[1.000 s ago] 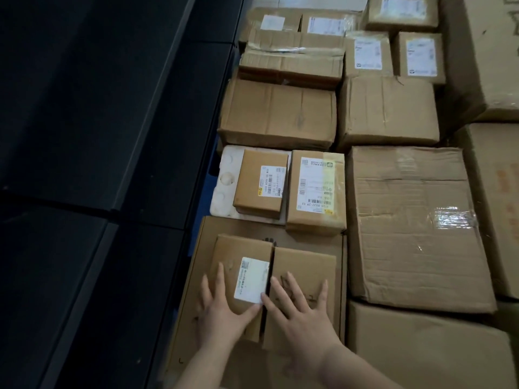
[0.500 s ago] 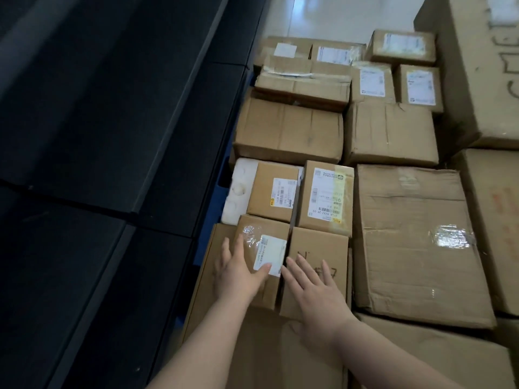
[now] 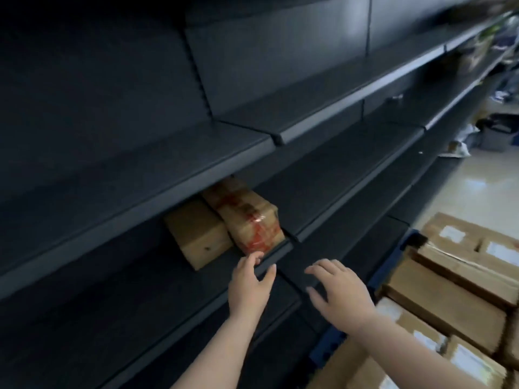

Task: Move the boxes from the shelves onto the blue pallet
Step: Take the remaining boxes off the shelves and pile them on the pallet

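Two cardboard boxes sit side by side on a dark shelf (image 3: pixel 280 256): a plain brown box (image 3: pixel 196 234) on the left and a box wrapped in red-printed tape (image 3: pixel 247 217) on the right. My left hand (image 3: pixel 251 282) reaches up to the shelf edge just below the taped box, fingers relaxed, holding nothing. To its right my right hand (image 3: pixel 337 293) hovers with spread fingers, also holding nothing. The blue pallet (image 3: pixel 393 256) shows as an edge at lower right, under stacked cardboard boxes (image 3: pixel 449 293) with white labels.
Dark metal shelving (image 3: pixel 252 108) fills the left and upper view in several tiers. A pale floor (image 3: pixel 483 197) lies at right, with a dark bin (image 3: pixel 497 133) and scattered items far back.
My view swung up and left from the pallet stack to the shelves. Both hands left the small boxes on the pallet and rose toward the shelf holding two boxes.
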